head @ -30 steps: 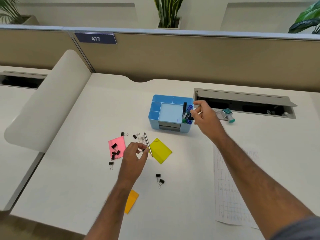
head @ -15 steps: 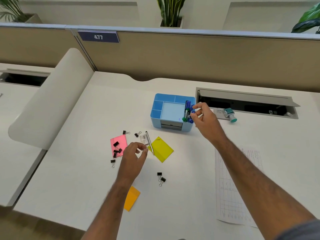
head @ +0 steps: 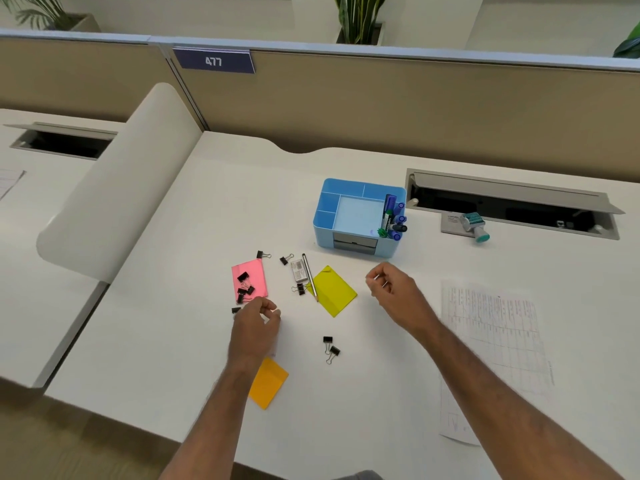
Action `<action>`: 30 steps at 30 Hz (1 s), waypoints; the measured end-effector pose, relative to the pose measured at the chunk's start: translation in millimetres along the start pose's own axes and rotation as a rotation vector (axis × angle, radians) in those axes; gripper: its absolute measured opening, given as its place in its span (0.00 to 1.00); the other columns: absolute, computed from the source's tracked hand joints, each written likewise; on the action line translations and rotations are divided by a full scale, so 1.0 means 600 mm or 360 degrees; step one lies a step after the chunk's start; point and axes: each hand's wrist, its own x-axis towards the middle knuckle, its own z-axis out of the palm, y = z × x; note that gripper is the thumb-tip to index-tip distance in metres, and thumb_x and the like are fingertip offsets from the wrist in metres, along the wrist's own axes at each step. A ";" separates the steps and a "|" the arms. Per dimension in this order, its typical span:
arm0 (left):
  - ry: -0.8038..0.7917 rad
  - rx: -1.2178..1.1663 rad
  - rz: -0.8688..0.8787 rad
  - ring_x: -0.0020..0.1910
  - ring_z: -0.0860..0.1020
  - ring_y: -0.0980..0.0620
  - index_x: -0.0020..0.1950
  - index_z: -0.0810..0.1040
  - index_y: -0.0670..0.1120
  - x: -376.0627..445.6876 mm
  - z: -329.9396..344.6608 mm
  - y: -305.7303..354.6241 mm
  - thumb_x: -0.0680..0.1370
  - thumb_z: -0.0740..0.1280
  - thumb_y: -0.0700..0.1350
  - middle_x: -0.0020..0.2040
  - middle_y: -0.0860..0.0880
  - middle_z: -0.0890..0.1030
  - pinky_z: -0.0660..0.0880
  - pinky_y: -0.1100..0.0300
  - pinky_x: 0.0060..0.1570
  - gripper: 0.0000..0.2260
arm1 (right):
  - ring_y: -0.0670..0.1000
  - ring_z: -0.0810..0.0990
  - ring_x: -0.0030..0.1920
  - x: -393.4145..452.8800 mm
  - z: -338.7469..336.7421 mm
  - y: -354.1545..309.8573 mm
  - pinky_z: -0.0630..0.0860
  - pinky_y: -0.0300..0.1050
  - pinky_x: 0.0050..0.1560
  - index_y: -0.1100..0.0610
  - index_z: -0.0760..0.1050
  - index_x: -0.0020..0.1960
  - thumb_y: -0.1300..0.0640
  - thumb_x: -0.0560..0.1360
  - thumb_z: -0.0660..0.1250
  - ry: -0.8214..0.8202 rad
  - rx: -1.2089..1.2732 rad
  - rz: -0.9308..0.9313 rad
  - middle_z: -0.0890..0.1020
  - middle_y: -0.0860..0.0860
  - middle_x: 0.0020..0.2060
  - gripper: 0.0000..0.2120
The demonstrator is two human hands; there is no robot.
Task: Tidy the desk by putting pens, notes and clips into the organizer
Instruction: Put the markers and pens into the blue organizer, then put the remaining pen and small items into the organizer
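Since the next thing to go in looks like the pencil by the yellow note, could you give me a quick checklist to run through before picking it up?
1. Pencil free to lift: ok; it lies on the desk, its tip over the edge of the yellow note, nothing on top.
2. Right hand empty: cannot tell; fingers are curled, something small may be pinched.
3. Left hand empty: cannot tell; it is closed near the pink note.
4. Room in the organizer pen slot: ok; markers fill its right side, but other compartments look empty.
5. Path to the organizer clear: ok.
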 end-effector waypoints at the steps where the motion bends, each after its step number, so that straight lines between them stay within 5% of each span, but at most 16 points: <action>1: 0.0002 0.0013 -0.0005 0.37 0.77 0.54 0.44 0.78 0.54 0.000 0.003 0.001 0.78 0.71 0.44 0.41 0.55 0.81 0.74 0.56 0.39 0.06 | 0.51 0.82 0.43 -0.004 0.009 0.002 0.81 0.50 0.46 0.48 0.76 0.53 0.51 0.84 0.65 -0.0032 -0.0008 0.0017 0.82 0.46 0.44 0.03; 12: -0.0033 0.0345 -0.0045 0.44 0.80 0.48 0.45 0.77 0.51 0.020 0.093 0.104 0.77 0.70 0.57 0.43 0.52 0.82 0.78 0.53 0.46 0.10 | 0.55 0.81 0.44 -0.026 0.072 -0.003 0.79 0.53 0.47 0.52 0.78 0.52 0.54 0.82 0.66 -0.0268 -0.0024 0.0124 0.83 0.49 0.43 0.03; 18: -0.0062 0.0753 0.0159 0.47 0.81 0.44 0.49 0.76 0.49 0.032 0.105 0.113 0.80 0.66 0.57 0.45 0.48 0.83 0.77 0.52 0.45 0.12 | 0.56 0.81 0.44 -0.027 0.072 0.001 0.79 0.54 0.46 0.52 0.78 0.51 0.54 0.82 0.66 -0.0273 -0.0004 0.0150 0.83 0.52 0.43 0.03; 30: -0.0210 0.0864 0.0049 0.43 0.80 0.42 0.47 0.78 0.44 0.046 0.101 0.124 0.76 0.63 0.51 0.44 0.44 0.82 0.72 0.55 0.38 0.11 | 0.56 0.82 0.45 -0.018 0.062 -0.002 0.80 0.56 0.50 0.53 0.78 0.52 0.55 0.82 0.66 -0.0284 0.0036 0.0154 0.83 0.52 0.43 0.03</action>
